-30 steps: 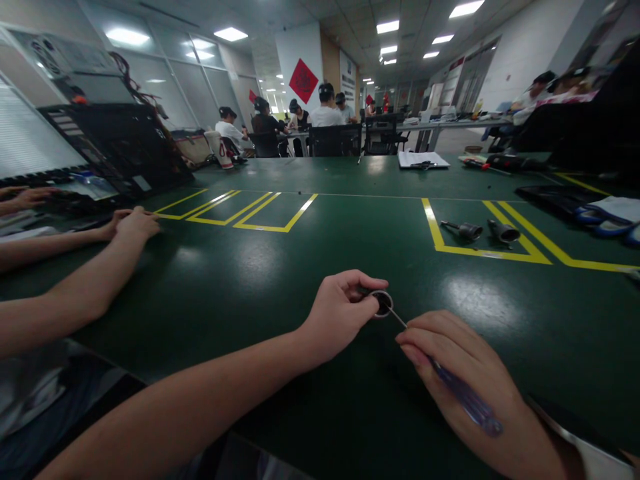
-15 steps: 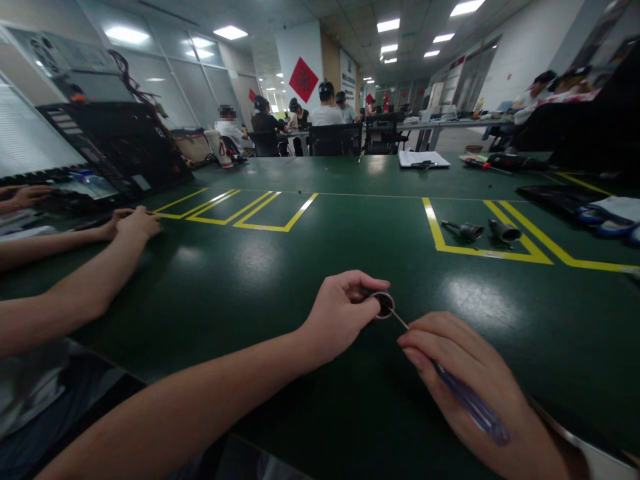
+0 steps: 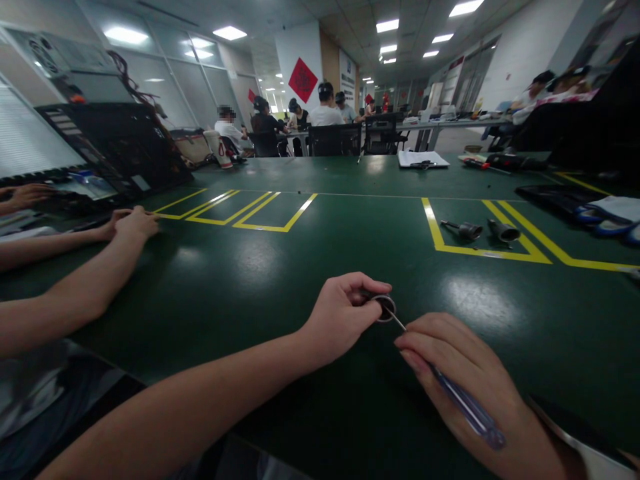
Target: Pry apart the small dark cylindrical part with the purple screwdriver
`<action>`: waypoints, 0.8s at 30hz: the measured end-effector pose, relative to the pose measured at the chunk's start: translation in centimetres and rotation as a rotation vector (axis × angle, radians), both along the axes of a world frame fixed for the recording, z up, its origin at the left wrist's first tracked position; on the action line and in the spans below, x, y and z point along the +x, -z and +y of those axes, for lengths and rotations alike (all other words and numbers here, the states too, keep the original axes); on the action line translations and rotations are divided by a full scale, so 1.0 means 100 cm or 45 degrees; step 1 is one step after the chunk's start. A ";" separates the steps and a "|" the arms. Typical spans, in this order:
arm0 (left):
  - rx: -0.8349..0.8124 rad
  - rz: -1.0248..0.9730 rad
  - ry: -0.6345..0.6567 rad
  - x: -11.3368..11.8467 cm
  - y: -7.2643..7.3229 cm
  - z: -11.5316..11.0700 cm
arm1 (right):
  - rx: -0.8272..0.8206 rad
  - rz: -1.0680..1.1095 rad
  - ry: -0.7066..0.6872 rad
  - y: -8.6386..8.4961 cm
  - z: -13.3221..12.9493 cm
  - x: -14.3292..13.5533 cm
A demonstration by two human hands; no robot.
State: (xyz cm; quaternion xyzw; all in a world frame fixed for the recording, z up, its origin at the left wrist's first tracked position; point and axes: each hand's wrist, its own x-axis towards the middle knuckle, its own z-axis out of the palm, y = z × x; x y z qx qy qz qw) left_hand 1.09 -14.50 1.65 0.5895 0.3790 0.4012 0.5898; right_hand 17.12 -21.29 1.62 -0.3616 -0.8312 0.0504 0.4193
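Between thumb and fingers, my left hand (image 3: pixel 345 310) grips a hole saw (image 3: pixel 389 308), a dark metal cup whose round open end faces my right side. My right hand (image 3: pixel 465 373) is closed around a screwdriver (image 3: pixel 467 403) with a clear purplish handle. Its thin shaft reaches into the cup's mouth; the tip is hidden inside. Farther right on the green table, a similar metal cup with a pointed shank (image 3: pixel 464 231) lies beside another such cup (image 3: pixel 504 231) within a yellow taped outline.
Yellow tape outlines (image 3: pixel 260 229) mark the green table (image 3: pixel 240 280). A co-worker's hands (image 3: pixel 133 223) rest at the left. A clipboard with paper (image 3: pixel 423 159) lies at the back. Tools (image 3: pixel 515 161) and a dark case (image 3: pixel 550 200) are at the right.
The screwdriver and my right hand have shifted very slightly to the left. My left hand keeps its hold on the hole saw, almost still.
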 end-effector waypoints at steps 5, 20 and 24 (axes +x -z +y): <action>0.105 0.024 -0.141 -0.006 -0.005 0.015 | -0.008 0.018 0.000 0.002 -0.001 0.002; 0.861 1.128 -0.662 -0.047 0.009 0.155 | -0.711 0.343 0.022 -0.024 0.031 -0.015; 1.034 1.053 -0.514 -0.037 0.008 0.141 | -0.889 0.864 0.005 -0.027 0.070 -0.014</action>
